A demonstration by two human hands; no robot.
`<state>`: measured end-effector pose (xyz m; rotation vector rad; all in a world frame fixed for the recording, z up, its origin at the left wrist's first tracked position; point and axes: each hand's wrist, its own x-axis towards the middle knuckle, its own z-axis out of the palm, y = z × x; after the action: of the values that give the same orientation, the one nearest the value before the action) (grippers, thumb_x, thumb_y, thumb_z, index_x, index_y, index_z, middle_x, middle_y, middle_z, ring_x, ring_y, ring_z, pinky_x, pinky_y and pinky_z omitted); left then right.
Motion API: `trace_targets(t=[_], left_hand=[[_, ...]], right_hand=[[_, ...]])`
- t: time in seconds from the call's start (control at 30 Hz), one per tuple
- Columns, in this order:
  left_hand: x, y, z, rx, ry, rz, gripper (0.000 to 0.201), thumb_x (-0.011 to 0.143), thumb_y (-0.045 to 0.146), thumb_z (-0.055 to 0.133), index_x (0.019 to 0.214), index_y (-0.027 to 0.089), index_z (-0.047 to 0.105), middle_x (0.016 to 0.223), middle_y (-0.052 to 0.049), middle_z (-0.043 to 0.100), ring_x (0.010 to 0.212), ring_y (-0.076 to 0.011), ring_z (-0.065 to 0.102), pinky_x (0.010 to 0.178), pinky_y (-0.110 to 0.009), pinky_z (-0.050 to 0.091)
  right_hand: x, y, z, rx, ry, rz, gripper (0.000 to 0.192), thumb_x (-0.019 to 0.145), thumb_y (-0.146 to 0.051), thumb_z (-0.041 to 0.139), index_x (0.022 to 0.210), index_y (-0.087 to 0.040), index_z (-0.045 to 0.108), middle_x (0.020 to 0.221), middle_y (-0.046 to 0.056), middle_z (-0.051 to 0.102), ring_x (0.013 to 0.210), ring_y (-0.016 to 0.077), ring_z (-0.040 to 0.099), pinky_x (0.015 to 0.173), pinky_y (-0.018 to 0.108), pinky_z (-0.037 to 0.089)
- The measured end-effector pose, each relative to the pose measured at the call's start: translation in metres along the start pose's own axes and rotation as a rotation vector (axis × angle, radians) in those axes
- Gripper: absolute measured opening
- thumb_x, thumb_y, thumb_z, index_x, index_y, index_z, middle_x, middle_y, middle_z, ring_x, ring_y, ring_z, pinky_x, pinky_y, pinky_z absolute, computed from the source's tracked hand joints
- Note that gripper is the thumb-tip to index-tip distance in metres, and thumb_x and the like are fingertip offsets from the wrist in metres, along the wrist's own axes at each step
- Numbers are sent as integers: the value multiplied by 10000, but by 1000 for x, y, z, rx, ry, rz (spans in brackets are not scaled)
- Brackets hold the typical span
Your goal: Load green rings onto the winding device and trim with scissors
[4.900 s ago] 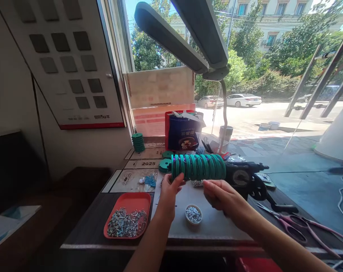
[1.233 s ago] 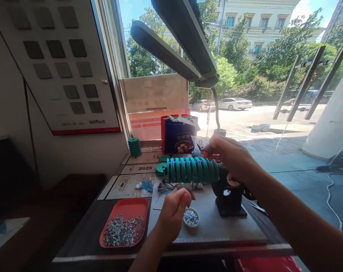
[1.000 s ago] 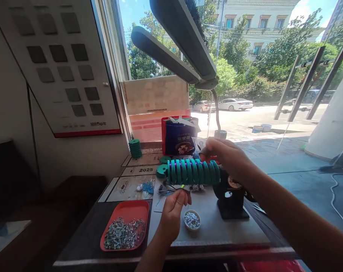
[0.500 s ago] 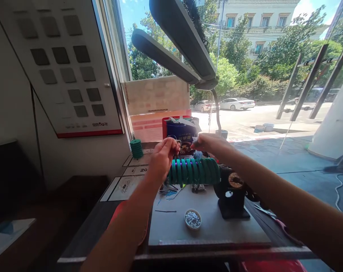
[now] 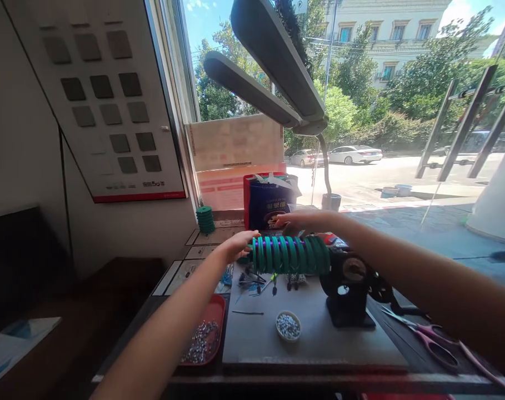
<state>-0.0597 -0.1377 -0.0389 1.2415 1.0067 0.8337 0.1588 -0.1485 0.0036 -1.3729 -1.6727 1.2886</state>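
Observation:
A row of green spools (image 5: 291,254) sits on a horizontal purple shaft held by a black winding machine (image 5: 346,280). My left hand (image 5: 236,245) reaches to the left end of the row, fingertips against or just behind the first spool. My right hand (image 5: 297,221) lies over the top back of the row with its fingers curled down behind it. Whether either hand pinches anything is hidden. Thin threads and small dark pieces (image 5: 256,279) hang and lie under the spools on the grey mat (image 5: 319,347).
A small white bowl of beads (image 5: 288,326) stands on the mat. A red tray of screws (image 5: 203,344) lies at the left, pink scissors (image 5: 434,339) at the right. Behind are a blue bag (image 5: 269,203), a stack of green discs (image 5: 205,219) and a desk lamp (image 5: 273,61) overhead.
My left hand rose from near the bowl to above the spools, then dropped to the row's left end. My right hand moved from the machine's top to behind the row.

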Motion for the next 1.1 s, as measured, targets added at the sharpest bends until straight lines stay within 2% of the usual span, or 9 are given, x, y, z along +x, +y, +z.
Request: trace_targets(t=[0.1,0.23,0.4,0.5,0.57,0.73,0.83,1.0,1.1], left_hand=[[-11,5,-6,-4,-34,-33,260,823,321,535,994,127,560,839,-24,601,662,-98,561,618,-263,477],[-21,10,-8,-87,27,157,331,787,258,556,1110,194,518,990,-31,595,766,-110,566,667,-246,441],[-31,-4,0,-196,-7,383,323,694,196,561,1014,203,598,1023,-25,619,913,-127,560,794,-234,409],[-30,-11,4,-206,-84,386,362,706,253,555,1064,216,587,1070,-43,615,957,-163,567,840,-284,420],[-24,-11,3,-166,-112,365,368,722,267,553,1086,220,584,1134,-50,590,995,-168,553,849,-279,421],[-8,12,-13,75,-55,216,386,767,261,564,1140,171,529,1098,-84,575,825,-144,569,719,-296,458],[-8,32,-25,212,11,192,408,789,279,549,1172,158,478,1067,-83,559,809,-143,556,715,-318,465],[-25,48,-22,358,-51,276,464,766,382,562,1186,194,498,1095,-79,538,925,-166,538,835,-324,429],[-33,46,-10,408,-87,336,654,719,394,614,1311,273,361,1228,-88,446,999,-203,517,848,-348,416]], right_hand=[[-1,0,-12,-90,21,12,331,645,-467,665,726,-147,694,548,30,612,491,132,552,508,277,428],[-10,-12,-14,-173,120,-120,354,750,-477,564,773,-149,697,632,69,638,555,175,579,547,326,440],[-63,-24,28,-285,222,-435,143,714,-274,631,836,-234,694,901,32,655,925,231,549,825,358,400],[-98,-19,48,-318,139,-524,188,751,-303,575,893,-250,685,916,14,651,881,217,558,824,355,408],[-111,-18,42,-299,72,-565,243,786,-348,517,934,-241,676,919,17,651,872,207,571,808,347,426],[-97,-37,-26,-195,-170,-325,454,722,-476,540,1065,-197,639,975,70,644,840,232,617,703,364,488],[-82,-44,-52,-491,-108,-168,464,671,-409,616,1078,-188,634,960,77,642,691,195,630,579,309,490],[-79,-31,-36,-772,-148,-148,687,600,-285,703,1250,-196,498,987,81,622,749,197,608,634,292,479],[-84,-22,-22,-849,-141,-179,776,612,-298,697,1321,-179,402,1044,104,592,864,237,581,731,339,464]])
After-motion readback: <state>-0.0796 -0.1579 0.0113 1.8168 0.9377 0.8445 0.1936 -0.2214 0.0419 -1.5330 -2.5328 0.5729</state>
